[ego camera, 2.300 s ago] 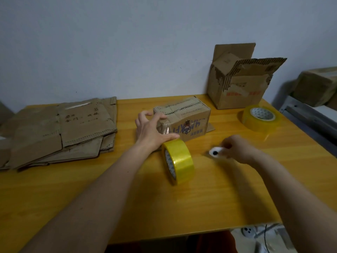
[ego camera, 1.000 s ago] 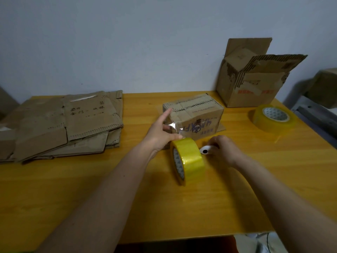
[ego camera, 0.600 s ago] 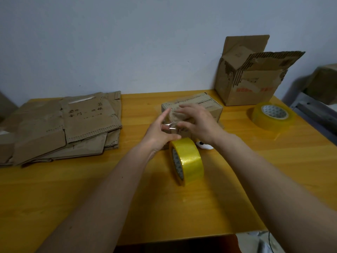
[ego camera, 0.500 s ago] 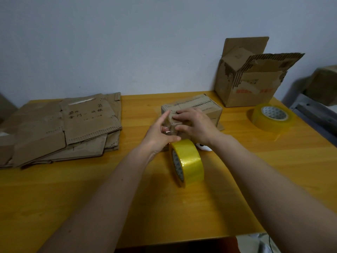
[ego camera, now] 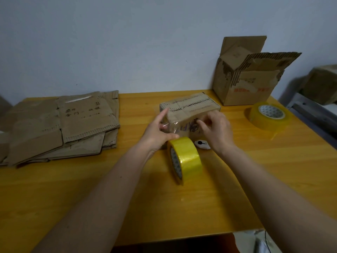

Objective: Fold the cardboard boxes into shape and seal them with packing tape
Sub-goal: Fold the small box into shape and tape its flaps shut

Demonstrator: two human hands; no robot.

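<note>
At table centre: small box (ego camera: 189, 114), left hand (ego camera: 157, 133) pinching tape strip (ego camera: 168, 125) taut, right hand (ego camera: 216, 129) pressing curled fingers, gripping nothing evident, roll (ego camera: 185, 159) at 6 o'clock.

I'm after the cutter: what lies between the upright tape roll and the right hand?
Head view: a small white cutter lies on the table between the upright tape roll and the right hand.

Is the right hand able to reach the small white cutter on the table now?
Probably yes: the white cutter lies uncovered just below the right hand, beside the upright tape roll.
</note>
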